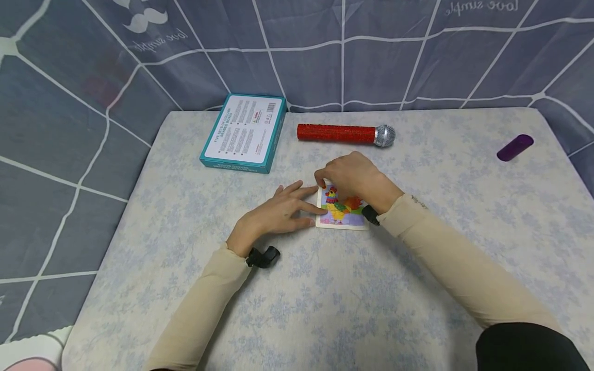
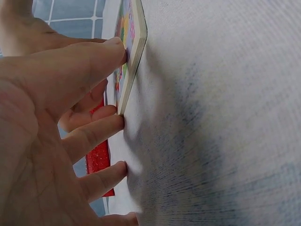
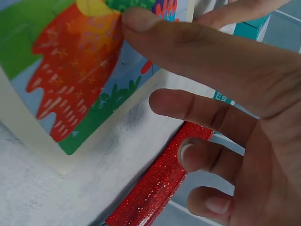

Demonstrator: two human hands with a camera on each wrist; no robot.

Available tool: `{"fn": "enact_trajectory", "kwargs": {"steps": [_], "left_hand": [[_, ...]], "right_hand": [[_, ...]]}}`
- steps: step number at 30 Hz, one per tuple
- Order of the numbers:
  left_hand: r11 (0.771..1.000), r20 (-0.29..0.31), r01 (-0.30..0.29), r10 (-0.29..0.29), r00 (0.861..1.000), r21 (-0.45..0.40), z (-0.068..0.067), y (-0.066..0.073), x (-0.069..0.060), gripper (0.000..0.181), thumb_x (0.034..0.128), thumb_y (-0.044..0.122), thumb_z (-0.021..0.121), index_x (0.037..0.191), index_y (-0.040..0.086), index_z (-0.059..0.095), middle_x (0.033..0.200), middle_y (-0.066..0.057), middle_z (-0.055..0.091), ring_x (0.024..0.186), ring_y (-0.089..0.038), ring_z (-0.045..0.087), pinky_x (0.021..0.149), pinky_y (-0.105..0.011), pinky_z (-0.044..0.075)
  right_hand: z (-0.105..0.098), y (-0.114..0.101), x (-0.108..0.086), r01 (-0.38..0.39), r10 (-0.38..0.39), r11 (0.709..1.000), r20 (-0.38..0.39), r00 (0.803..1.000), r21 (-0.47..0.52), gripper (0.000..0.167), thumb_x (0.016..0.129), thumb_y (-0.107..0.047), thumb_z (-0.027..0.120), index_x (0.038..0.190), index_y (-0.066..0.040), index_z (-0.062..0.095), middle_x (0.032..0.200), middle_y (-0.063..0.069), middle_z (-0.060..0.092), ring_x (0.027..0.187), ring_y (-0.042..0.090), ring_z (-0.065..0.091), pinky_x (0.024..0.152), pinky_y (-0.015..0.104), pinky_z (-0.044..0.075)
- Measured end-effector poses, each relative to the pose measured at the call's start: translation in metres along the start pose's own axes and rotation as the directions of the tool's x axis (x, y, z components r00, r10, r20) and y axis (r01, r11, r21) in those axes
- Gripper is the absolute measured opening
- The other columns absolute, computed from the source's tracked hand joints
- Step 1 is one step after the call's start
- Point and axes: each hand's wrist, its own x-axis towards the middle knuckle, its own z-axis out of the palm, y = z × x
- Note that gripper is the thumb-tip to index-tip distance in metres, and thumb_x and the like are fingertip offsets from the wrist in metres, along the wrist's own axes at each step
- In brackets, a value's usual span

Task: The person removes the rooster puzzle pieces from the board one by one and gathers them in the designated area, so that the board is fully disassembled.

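Note:
A small square picture puzzle (image 1: pixel 341 219) showing a colourful rooster lies flat on the table. My left hand (image 1: pixel 280 211) is spread at its left side, with a finger on the picture and others at the edge and on the tabletop. In the left wrist view the puzzle's pale edge (image 2: pixel 134 61) shows beside the fingers. My right hand (image 1: pixel 355 178) is over the puzzle's upper part; in the right wrist view its thumb (image 3: pixel 150 28) touches the rooster picture (image 3: pixel 80 61), while the other fingers are loosely bent beyond the frame's edge, holding nothing visible.
A teal and white box (image 1: pixel 246 131) lies at the back left. A red glittery microphone (image 1: pixel 341 134) with a silver head lies behind the puzzle. Toward the back right is a purple cylinder (image 1: pixel 515 148). A grey curtain with white lines (image 1: pixel 306 72) borders the table.

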Motion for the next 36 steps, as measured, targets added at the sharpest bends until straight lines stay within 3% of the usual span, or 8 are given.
{"fn": "enact_trajectory", "kwargs": {"steps": [7, 13, 23, 29, 36], "left_hand": [[1.000, 0.007, 0.005, -0.005, 1.000, -0.002, -0.001, 0.001, 0.000, 0.035, 0.0958, 0.032, 0.064, 0.131, 0.030, 0.066, 0.160, -0.004, 0.028, 0.149, -0.036, 0.008, 0.112, -0.068, 0.005], [1.000, 0.008, 0.020, -0.020, 1.000, -0.012, -0.001, 0.001, 0.000, 0.035, 0.0954, 0.032, 0.064, 0.130, 0.031, 0.066, 0.160, -0.003, 0.028, 0.150, -0.034, 0.007, 0.113, -0.067, 0.003], [0.999, 0.012, 0.035, -0.035, 0.999, -0.007, -0.001, 0.002, 0.000, 0.036, 0.0948, 0.031, 0.065, 0.131, 0.030, 0.066, 0.160, -0.004, 0.029, 0.150, -0.033, 0.008, 0.114, -0.065, 0.004], [0.999, 0.020, 0.045, -0.045, 0.999, -0.017, -0.001, 0.003, 0.001, 0.036, 0.0945, 0.030, 0.065, 0.131, 0.030, 0.066, 0.160, -0.003, 0.029, 0.150, -0.033, 0.007, 0.114, -0.064, 0.004], [0.999, 0.023, 0.033, -0.033, 0.999, -0.014, -0.002, 0.002, 0.001, 0.037, 0.0948, 0.030, 0.065, 0.132, 0.030, 0.065, 0.160, -0.003, 0.028, 0.150, -0.033, 0.007, 0.113, -0.065, 0.004]], "right_hand": [[-0.002, 0.004, 0.002, 0.010, -0.014, 0.994, 0.042, 0.999, 0.111, 0.043, 0.072, -0.014, 0.086, 0.104, -0.025, 0.058, 0.096, -0.004, 0.060, 0.079, 0.018, 0.057, 0.071, 0.037, 0.048], [0.005, 0.013, 0.000, 0.017, -0.027, 0.957, 0.033, 0.999, 0.290, 0.043, 0.075, -0.008, 0.083, 0.106, -0.023, 0.059, 0.101, -0.003, 0.058, 0.085, 0.019, 0.055, 0.073, 0.036, 0.047], [0.019, 0.029, -0.001, 0.109, -0.109, 0.838, -0.031, 0.994, 0.534, 0.046, 0.075, -0.001, 0.082, 0.109, -0.017, 0.056, 0.107, 0.002, 0.055, 0.096, 0.020, 0.053, 0.077, 0.035, 0.047], [0.023, 0.030, -0.002, 0.126, -0.122, 0.795, -0.046, 0.991, 0.594, 0.046, 0.075, -0.001, 0.082, 0.110, -0.015, 0.057, 0.106, 0.003, 0.055, 0.096, 0.021, 0.053, 0.076, 0.034, 0.047], [0.038, 0.034, -0.001, 0.144, -0.099, 0.692, -0.105, 0.990, 0.707, 0.033, 0.084, -0.009, 0.077, 0.112, -0.013, 0.062, 0.098, 0.003, 0.060, 0.077, 0.021, 0.052, 0.069, 0.033, 0.045]]}}
